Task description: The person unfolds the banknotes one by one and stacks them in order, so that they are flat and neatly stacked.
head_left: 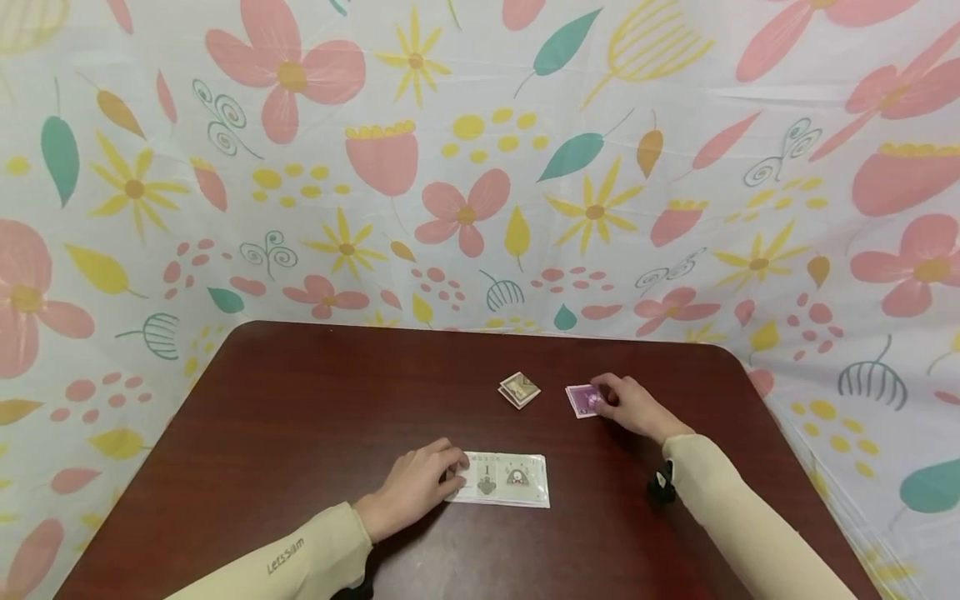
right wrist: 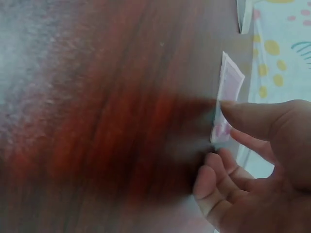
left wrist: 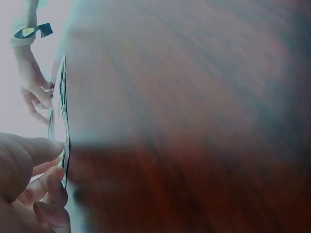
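Observation:
A flat stack of pale play banknotes (head_left: 517, 481), its top note printed with a numeral and a small cartoon figure, lies on the table. My left hand (head_left: 418, 485) grips the stack's left end; in the left wrist view, thumb and curled fingertips meet the layered edge of the notes (left wrist: 63, 109). Farther back on the right, my right hand (head_left: 636, 408) holds a small purple folded note (head_left: 581, 401) by its right side. The right wrist view shows the thumb on the purple note's (right wrist: 230, 85) near edge and the index finger behind it, partly hidden.
A small tan folded note (head_left: 519, 389) lies left of the purple one, its layers slightly fanned. The dark red-brown table (head_left: 337, 392) has rounded back corners. Behind and beside it hangs a white cloth (head_left: 480, 92) with flower and leaf prints.

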Demonstrator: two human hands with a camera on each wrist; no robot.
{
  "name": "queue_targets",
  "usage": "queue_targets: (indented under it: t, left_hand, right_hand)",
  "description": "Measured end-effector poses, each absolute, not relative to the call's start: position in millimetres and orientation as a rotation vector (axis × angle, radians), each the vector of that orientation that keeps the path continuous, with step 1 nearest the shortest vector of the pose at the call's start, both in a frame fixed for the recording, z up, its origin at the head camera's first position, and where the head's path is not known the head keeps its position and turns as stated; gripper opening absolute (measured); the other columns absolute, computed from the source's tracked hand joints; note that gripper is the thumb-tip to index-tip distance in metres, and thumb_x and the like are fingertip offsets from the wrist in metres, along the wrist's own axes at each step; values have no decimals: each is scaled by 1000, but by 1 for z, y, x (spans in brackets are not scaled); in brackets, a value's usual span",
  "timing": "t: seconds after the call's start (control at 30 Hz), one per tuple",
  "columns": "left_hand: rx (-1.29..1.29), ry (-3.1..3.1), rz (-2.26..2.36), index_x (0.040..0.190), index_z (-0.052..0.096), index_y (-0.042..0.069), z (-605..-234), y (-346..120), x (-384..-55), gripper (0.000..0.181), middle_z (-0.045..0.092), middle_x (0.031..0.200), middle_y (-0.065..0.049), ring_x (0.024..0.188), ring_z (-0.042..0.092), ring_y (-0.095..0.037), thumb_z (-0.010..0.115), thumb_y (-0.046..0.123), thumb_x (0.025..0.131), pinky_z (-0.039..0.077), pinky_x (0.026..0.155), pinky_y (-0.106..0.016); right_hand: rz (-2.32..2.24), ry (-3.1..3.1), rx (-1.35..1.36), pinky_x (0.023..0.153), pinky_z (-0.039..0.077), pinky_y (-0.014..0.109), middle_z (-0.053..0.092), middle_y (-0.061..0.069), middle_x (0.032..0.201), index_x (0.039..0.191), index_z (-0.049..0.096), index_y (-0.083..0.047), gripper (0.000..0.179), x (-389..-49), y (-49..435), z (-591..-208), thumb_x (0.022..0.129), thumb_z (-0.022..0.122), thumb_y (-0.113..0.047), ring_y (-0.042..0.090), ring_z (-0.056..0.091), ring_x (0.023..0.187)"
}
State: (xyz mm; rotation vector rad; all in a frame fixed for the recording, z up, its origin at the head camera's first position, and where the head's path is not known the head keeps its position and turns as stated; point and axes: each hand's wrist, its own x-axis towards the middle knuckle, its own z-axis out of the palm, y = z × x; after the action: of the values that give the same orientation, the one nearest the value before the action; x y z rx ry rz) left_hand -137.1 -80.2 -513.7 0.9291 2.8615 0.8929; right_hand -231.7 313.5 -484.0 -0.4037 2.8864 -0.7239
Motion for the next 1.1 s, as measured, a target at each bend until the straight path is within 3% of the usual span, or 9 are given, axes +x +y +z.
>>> queue_targets:
  t: [0.33, 0.57, 0.87, 1.1]
  left_hand:
    - [924, 2861, 898, 107, 74, 16, -513, -81, -138, 15, 64, 96, 7, 83, 65, -5, 80, 18, 93, 50, 64, -26]
    - [912, 2865, 900, 107, 74, 15, -512, -80, -137, 15, 64, 95, 6, 83, 65, -7, 80, 16, 93, 50, 64, -27]
    - [913, 2860, 896, 108, 74, 16, -512, -80, -137, 15, 64, 97, 6, 85, 65, -7, 79, 16, 94, 51, 66, -27]
    - [919, 2883, 904, 107, 74, 16, -512, -80, -136, 15, 64, 95, 6, 83, 65, -7, 80, 16, 93, 50, 64, -27]
  right_hand:
    - [-832, 2856, -222, 83, 47, 46, 53, 21, 102, 112, 51, 4, 44, -230, 313, -486, 90, 83, -17, 32, 52, 91]
    - [-890, 2888, -154, 74, 46, 39, 60, 14, 96, 111, 51, 0, 39, -228, 315, -491, 93, 80, -19, 27, 55, 83]
    - [-933, 3054, -172, 73, 49, 39, 68, 9, 87, 100, 65, -1, 11, -222, 320, -497, 96, 72, -8, 21, 61, 78]
    - [-1103, 2944, -83, 60, 52, 26, 69, 9, 87, 105, 66, 1, 13, -215, 317, -493, 99, 69, -9, 17, 64, 71]
